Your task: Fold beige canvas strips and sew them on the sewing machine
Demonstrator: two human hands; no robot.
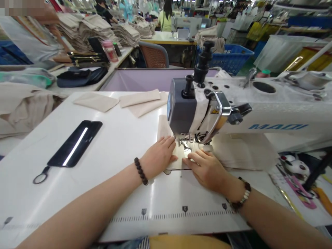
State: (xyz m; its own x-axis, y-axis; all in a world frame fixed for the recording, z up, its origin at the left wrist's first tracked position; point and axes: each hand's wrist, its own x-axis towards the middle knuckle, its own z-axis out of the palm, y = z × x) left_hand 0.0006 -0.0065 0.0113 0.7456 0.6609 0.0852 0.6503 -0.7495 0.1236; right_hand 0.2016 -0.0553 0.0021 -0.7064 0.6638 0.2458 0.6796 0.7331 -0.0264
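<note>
Cloth (166, 129), pale beige, runs under the needle of the sewing machine (259, 103) and lies flat on the white table (116, 138). The left hand (158, 157) rests just left of the needle, palm down and fingers together, pressing on the cloth without pinching it. The right hand (204, 169) rests just right of the needle, also palm down, with its fingers stretched out flat on the cloth and not closed on anything. The two hands nearly meet in front of the needle. Around the needle the view is poor, so the number of cloth layers there is hard to tell. A dark bead bracelet (141, 171) circles the left wrist, and a bracelet of dark and pale beads (241, 195) circles the right.

Left of the sewing machine lies a black phone (75, 143) with a ring on a short strap (40, 178). Behind the machine's needle, three folded cloth pieces (140, 100) lie on the table. To the right, under the machine's arm, sits a stack of cloth (243, 152). Well beyond the machine, a blue basket (230, 60) stands near a co-worker in a yellow top (166, 20).
</note>
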